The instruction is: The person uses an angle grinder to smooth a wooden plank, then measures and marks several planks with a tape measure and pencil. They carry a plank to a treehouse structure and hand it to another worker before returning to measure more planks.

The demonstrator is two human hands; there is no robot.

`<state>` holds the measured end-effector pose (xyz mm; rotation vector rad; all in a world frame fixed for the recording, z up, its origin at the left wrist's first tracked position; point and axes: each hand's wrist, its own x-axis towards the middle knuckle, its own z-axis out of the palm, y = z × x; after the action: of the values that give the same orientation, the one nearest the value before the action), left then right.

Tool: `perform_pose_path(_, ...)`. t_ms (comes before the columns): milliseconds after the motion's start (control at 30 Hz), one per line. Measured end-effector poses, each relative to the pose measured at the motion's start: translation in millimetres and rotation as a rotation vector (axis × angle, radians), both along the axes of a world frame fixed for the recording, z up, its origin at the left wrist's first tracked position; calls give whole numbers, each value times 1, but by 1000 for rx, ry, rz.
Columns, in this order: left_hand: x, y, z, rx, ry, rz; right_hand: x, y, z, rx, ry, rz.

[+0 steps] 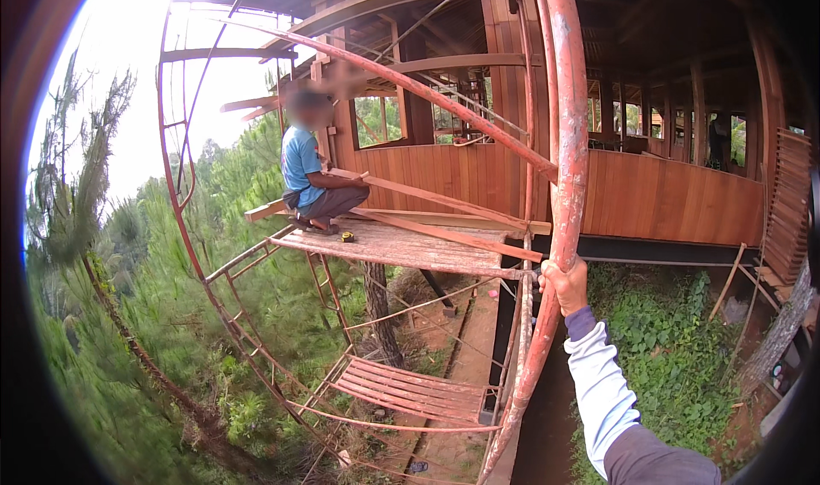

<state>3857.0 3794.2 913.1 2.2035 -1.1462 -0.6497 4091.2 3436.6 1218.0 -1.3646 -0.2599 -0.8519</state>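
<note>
My right hand point(564, 285) is closed around a thick upright scaffold pole point(567, 143), red with worn, flaking paint. The arm reaches in from the lower right in a white and grey sleeve. Just left of that hand, the ends of long wooden boards point(444, 232) lie on the scaffold's upper plank platform point(401, 244). A co-worker point(309, 173) in a blue shirt crouches at the platform's far end, facing the wooden wall. Beside that person's feet sits a small yellow and black tape measure point(348, 237). My left hand is out of view.
A red diagonal brace point(427, 92) crosses from the upper left to the pole. Lower down is a second slatted platform point(410, 388), above a dirt path. Wood panelling point(675, 196) lines the building behind. Trees drop away at left; green plants point(666, 340) cover the ground at right.
</note>
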Motion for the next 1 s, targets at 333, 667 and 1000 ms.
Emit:
perform_pose_path(333, -8, 6, -14, 23, 48, -52, 0, -3, -2, 11, 2, 45)
perform_pose_path(667, -18, 9, -25, 44, 74, -85, 4, -7, -3, -31, 13, 7)
perform_pose_path(1000, -51, 19, -33, 67, 85, -104, 7, -10, -7, -61, 1, 4)
